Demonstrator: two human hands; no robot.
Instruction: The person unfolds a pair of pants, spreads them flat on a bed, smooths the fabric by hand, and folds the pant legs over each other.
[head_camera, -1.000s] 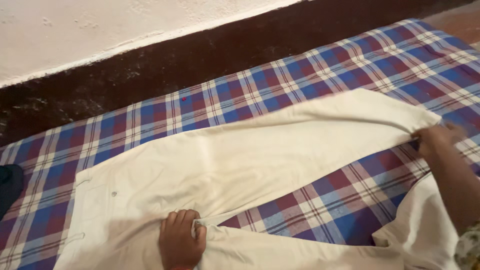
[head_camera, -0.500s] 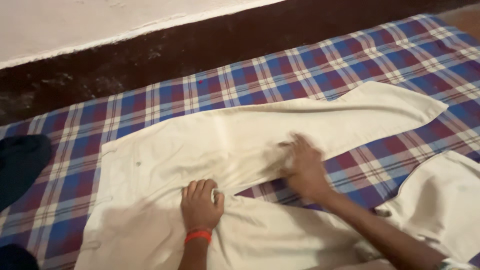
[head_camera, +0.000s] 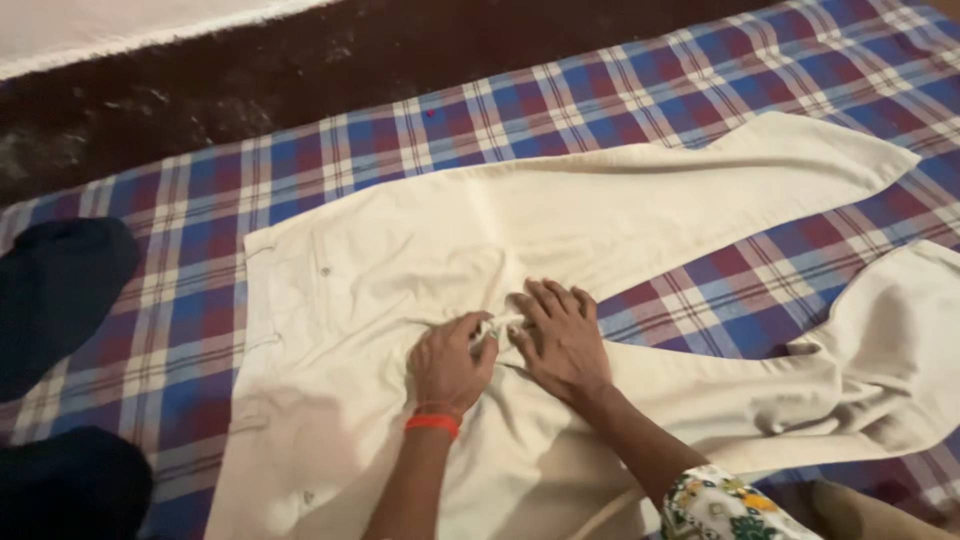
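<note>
A pair of cream trousers lies spread on a blue, red and white checked cloth. One leg stretches to the far right; the other bends back toward me at the right edge. My left hand, with an orange band at the wrist, pinches the fabric at the crotch. My right hand rests flat on the fabric right beside it, fingers spread and touching the left hand's fingers.
Dark garments lie at the left edge and the bottom left corner. A dark brown floor strip runs along the far side of the cloth, below a pale wall.
My right hand let go of the far trouser leg's end and slid left along it to the crotch beside my left hand. The view shifted left and down.
</note>
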